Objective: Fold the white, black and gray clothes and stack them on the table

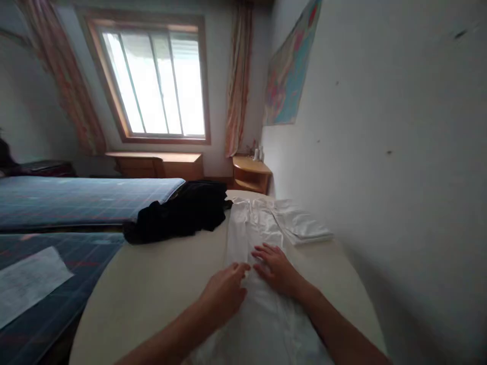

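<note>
A long white garment (258, 314) lies stretched out on the round cream table (152, 289), running from the near edge towards the far side. Its exact kind is hard to make out. On its middle rests my right hand (277, 268), palm down with fingers spread. My left hand (226, 289) is at the garment's left side, fingers stretched towards the right hand and a little apart, touching or just over the cloth. Beyond the hands, to the right, is a folded white cloth (302, 223), close against the garment's far end.
A heap of black clothing (186, 210) lies on the table's far left edge. Plaid-covered beds (87, 200) stand to the left, with a paper sheet (32, 284) on the nearer one. A white wall (399, 192) rises close on the right. Behind are a desk (182, 158) and a corner shelf (251, 165).
</note>
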The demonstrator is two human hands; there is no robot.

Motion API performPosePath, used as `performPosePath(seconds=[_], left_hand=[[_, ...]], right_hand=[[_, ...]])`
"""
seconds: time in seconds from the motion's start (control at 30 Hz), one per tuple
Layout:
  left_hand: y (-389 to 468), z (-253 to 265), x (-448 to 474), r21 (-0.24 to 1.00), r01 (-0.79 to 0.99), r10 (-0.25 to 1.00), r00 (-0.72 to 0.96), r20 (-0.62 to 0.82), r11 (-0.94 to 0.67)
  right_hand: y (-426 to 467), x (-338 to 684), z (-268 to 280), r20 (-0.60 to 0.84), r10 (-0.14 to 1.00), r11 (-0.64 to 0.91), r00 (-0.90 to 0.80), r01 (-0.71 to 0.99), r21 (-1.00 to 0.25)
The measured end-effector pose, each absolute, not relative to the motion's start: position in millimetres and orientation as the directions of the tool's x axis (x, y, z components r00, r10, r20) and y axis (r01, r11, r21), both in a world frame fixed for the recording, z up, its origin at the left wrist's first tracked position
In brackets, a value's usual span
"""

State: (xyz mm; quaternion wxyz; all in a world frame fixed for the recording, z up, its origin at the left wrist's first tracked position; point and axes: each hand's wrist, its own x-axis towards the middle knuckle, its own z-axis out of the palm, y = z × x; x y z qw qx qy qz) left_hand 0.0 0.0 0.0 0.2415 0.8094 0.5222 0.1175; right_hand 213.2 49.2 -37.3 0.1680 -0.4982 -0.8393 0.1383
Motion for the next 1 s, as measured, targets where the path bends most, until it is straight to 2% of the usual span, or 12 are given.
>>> performPosePath(seconds=[0.13, 0.27, 0.43, 0.53, 0.8, 1.0], left_hand=[[1, 1, 1, 0.521, 0.785, 0.912, 0.41, -0.029, -0.336], [-1, -5, 3, 0.494, 0.812, 0.916, 0.396, -0.071, -0.312], [-1, -10, 6, 0.45, 0.837, 0.911, 0.397, -0.112, -0.309], [-2, -9, 7, 0.425, 0.848, 0.908, 0.401, -0.12, -0.318], [-2, -13, 6, 0.411, 0.845, 0.905, 0.415, -0.099, -0.342], [-4, -3, 7, 0.502, 0.8, 0.915, 0.402, -0.042, -0.329]], right_hand=[[55, 213, -38, 0.235, 0.878, 0.479, -0.417, 0.77, -0.422], [74, 210, -30, 0.248, 0.913, 0.4, -0.323, 0.823, -0.404], [117, 199, -15, 0.226, 0.905, 0.393, -0.361, 0.912, -0.119], [138, 190, -13, 0.205, 0.89, 0.422, -0.408, 0.906, -0.03], [159, 179, -27, 0.162, 0.87, 0.467, -0.466, 0.883, 0.033], [159, 187, -28, 0.173, 0.888, 0.428, -0.426, 0.903, 0.023]])
